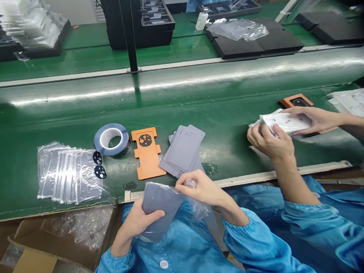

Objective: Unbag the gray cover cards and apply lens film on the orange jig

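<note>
My left hand (136, 220) grips a packet of grey phone-shaped sheets (164, 207) wrapped in clear plastic, thumb across its front, just off the table edge. At the packet's upper right corner, the fingers of my right hand (206, 188) are closed on crumpled clear plastic film (199, 208). Just beyond lies a fanned pile of grey sheets (183, 149). To its left is an orange jig (148, 158) with a black camera-shaped piece on it. Further left are a roll of blue tape (115, 148), two black camera-shaped stickers (99, 171) and a row of clear film sheets (69, 172).
On the right, a co-worker's hands (275, 139) hold white pieces, near another orange jig (297, 101). A conveyor (178, 86) runs behind the table edge. Black trays (157, 25), a small white bottle (202, 19) and black pads (253, 42) stand beyond. A cardboard box (52, 247) sits below left.
</note>
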Demonstrator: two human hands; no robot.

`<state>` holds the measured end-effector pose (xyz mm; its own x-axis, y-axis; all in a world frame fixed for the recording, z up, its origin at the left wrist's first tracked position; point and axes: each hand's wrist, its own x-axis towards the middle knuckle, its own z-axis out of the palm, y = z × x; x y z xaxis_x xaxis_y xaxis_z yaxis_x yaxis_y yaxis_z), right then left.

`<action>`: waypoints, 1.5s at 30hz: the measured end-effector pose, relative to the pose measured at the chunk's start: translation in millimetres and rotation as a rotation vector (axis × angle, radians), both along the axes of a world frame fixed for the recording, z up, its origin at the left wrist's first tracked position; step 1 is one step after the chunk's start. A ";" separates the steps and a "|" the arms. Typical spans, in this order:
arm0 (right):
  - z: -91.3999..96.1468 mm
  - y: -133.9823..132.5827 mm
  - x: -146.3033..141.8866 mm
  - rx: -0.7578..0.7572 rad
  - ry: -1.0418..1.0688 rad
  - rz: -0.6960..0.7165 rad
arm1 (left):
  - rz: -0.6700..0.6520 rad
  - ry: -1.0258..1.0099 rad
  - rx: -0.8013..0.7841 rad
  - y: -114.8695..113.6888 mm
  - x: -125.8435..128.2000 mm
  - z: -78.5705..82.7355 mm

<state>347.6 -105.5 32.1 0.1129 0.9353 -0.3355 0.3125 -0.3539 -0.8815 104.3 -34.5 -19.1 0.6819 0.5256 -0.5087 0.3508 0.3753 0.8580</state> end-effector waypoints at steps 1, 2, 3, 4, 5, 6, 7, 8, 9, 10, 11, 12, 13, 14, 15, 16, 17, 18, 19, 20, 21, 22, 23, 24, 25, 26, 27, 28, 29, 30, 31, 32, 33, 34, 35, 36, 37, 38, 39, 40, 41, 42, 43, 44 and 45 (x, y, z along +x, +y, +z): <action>0.5 1.6 -3.4 -0.006 0.008 0.025 | 0.001 0.000 -0.003 -0.4 0.1 0.5; 0.4 2.8 -6.1 -0.010 0.008 0.050 | 0.006 0.004 -0.005 -0.9 0.0 0.9; -0.4 3.8 -8.2 -0.010 -0.004 0.072 | 0.012 0.009 -0.004 -1.2 -0.1 1.4; -1.5 4.5 -9.7 -0.009 -0.027 0.092 | 0.013 0.013 -0.003 -1.3 -0.4 1.8; -3.0 5.1 -10.9 -0.013 -0.059 0.109 | 0.009 0.014 0.001 -1.3 -0.7 2.2; -4.6 5.5 -11.8 -0.020 -0.098 0.124 | 0.002 0.013 0.006 -1.0 -0.9 2.5; -6.1 5.9 -12.5 -0.027 -0.137 0.137 | -0.006 0.010 0.012 -0.6 -1.1 2.6; -7.4 6.2 -12.8 -0.031 -0.169 0.148 | -0.014 0.007 0.018 -0.1 -1.3 2.5; -8.3 6.6 -12.7 -0.033 -0.192 0.158 | -0.020 0.007 0.027 0.5 -1.4 2.3; -8.6 7.0 -11.9 -0.031 -0.207 0.167 | -0.023 0.008 0.035 1.1 -1.5 1.8; -8.3 7.6 -10.5 -0.026 -0.214 0.174 | -0.025 0.010 0.040 1.5 -1.7 1.2; -7.3 8.3 -8.4 -0.016 -0.216 0.178 | -0.029 0.013 0.038 1.8 -1.9 0.5; -5.6 9.2 -5.5 -0.004 -0.213 0.180 | -0.033 0.014 0.030 1.9 -2.1 -0.3; -3.1 10.4 -1.7 0.011 -0.207 0.178 | -0.036 0.015 0.017 1.8 -2.4 -1.0; 0.0 12.1 2.9 0.029 -0.200 0.174 | -0.035 0.011 0.004 1.5 -2.7 -1.7; 3.7 14.2 8.6 0.048 -0.195 0.165 | -0.030 0.004 -0.010 1.0 -3.1 -2.3; 7.8 16.9 15.4 0.065 -0.194 0.153 | -0.023 -0.005 -0.029 0.3 -3.5 -2.7; 12.0 20.1 23.4 0.078 -0.197 0.136 | -0.019 -0.016 -0.057 -0.3 -4.1 -3.1; 16.1 24.0 32.9 0.085 -0.205 0.111 | -0.016 -0.029 -0.097 -1.0 -5.0 -3.4; 19.6 28.4 43.9 0.088 -0.222 0.075 | -0.015 -0.044 -0.145 -1.5 -6.2 -3.7; 22.4 33.4 56.0 0.087 -0.248 0.029 | -0.018 -0.065 -0.195 -1.9 -7.6 -4.1; 24.2 39.0 69.1 0.081 -0.279 -0.019 | -0.019 -0.090 -0.238 -2.1 -9.4 -4.6; 24.7 45.0 82.6 0.072 -0.313 -0.063 | -0.014 -0.119 -0.268 -2.1 -11.4 -5.2; 23.9 51.2 95.8 0.061 -0.350 -0.099 | -0.002 -0.145 -0.286 -1.9 -13.4 -6.0; 21.9 57.3 108.0 0.049 -0.392 -0.124 | 0.012 -0.165 -0.298 -1.5 -15.3 -6.9; 18.9 63.0 118.7 0.037 -0.443 -0.141 | 0.029 -0.181 -0.308 -1.0 -16.8 -7.8; 15.1 68.0 127.6 0.028 -0.506 -0.153 | 0.049 -0.190 -0.316 -0.6 -17.8 -8.5; 11.0 71.9 134.4 0.026 -0.584 -0.166 | 0.069 -0.196 -0.323 -0.1 -18.3 -9.0; 7.0 74.4 139.2 0.030 -0.673 -0.181 | 0.088 -0.201 -0.330 0.2 -18.2 -9.1; 3.5 75.2 142.2 0.040 -0.765 -0.199 | 0.103 -0.207 -0.335 0.4 -17.5 -8.8; 0.9 74.3 143.7 0.057 -0.848 -0.218 | 0.113 -0.215 -0.340 0.4 -16.4 -8.1; -0.5 71.6 143.7 0.082 -0.916 -0.242 | 0.118 -0.222 -0.346 0.4 -15.0 -7.1; -0.7 67.3 142.2 0.114 -0.963 -0.266 | 0.120 -0.230 -0.350 0.2 -13.3 -6.0; 0.4 61.4 138.9 0.154 -0.988 -0.290 | 0.120 -0.238 -0.354 -0.1 -11.4 -4.8; 2.4 54.3 133.5 0.206 -0.989 -0.312 | 0.120 -0.246 -0.354 -0.4 -9.4 -3.8; 5.1 46.4 125.5 0.265 -0.963 -0.327 | 0.119 -0.252 -0.351 -0.8 -7.4 -3.0; 8.0 38.0 114.5 0.325 -0.910 -0.336 | 0.117 -0.255 -0.351 -1.2 -5.2 -2.4; 10.7 29.5 100.5 0.372 -0.836 -0.338 | 0.112 -0.255 -0.349 -1.6 -2.8 -2.1; 12.7 21.5 83.8 0.396 -0.744 -0.325 | 0.100 -0.257 -0.348 -1.9 -0.3 -1.9; 13.9 14.3 65.2 0.391 -0.643 -0.299 | 0.082 -0.259 -0.348 -2.3 2.4 -1.8; 14.0 8.2 45.6 0.347 -0.550 -0.251 | 0.066 -0.261 -0.346 -2.5 5.2 -1.7; 13.3 3.4 26.6 0.289 -0.466 -0.178 | 0.052 -0.263 -0.344 -2.8 8.0 -1.5; 11.7 -0.2 9.3 0.238 -0.400 -0.105 | 0.045 -0.263 -0.334 -3.0 10.7 -1.3; 9.7 -2.7 -5.1 0.191 -0.351 -0.046 | 0.041 -0.258 -0.318 -3.2 13.0 -1.0; 7.6 -4.4 -15.6 0.157 -0.310 -0.001 | 0.042 -0.251 -0.299 -3.4 14.8 -0.7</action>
